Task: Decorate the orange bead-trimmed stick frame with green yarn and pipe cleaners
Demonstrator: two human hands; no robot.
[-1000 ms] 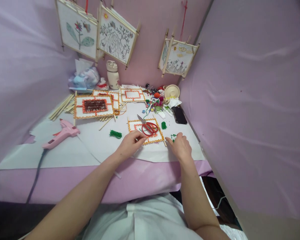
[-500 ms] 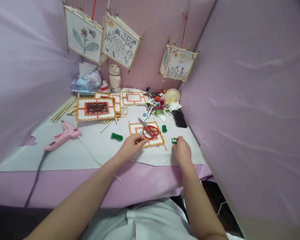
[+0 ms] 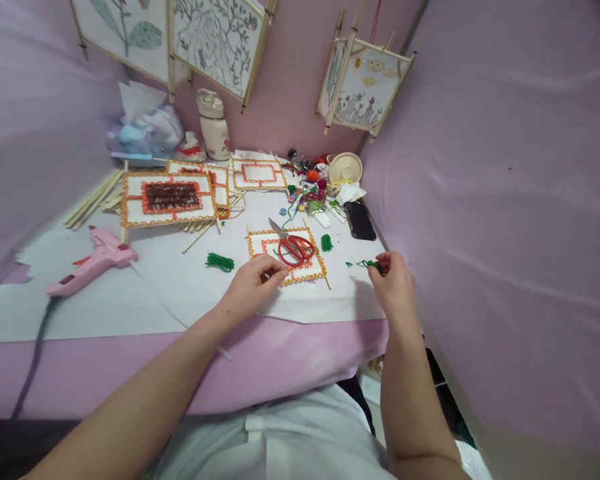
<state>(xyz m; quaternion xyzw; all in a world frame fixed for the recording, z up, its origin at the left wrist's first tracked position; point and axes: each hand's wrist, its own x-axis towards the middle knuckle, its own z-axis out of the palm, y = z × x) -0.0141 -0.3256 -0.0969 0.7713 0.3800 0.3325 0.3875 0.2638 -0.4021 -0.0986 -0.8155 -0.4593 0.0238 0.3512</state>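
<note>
My right hand (image 3: 396, 283) is closed on green yarn (image 3: 367, 264), a loose loop of it sticking out to the left over the table's right side. My left hand (image 3: 253, 283) has thumb and fingertips pinched together at the front edge of an orange-trimmed frame (image 3: 320, 268); whatever is in that pinch is too small to make out. Red-handled scissors (image 3: 296, 249) lie on this frame, blades pointing up and left. One green yarn bundle (image 3: 220, 262) rests left of the frame, and a smaller green bundle (image 3: 327, 243) is just right of it.
A pink glue gun (image 3: 93, 261) lies at left with its cord. Behind are more trimmed frames (image 3: 167, 223), wooden sticks (image 3: 93, 199), a bottle (image 3: 214, 127) and tissues (image 3: 150, 133). A black phone (image 3: 360, 221) lies at right. Picture lanterns (image 3: 365, 87) hang above.
My right hand has moved right and up a little, lifting with the green yarn. My left hand stays by the frame. The whole view has shifted, with the head tilting lower.
</note>
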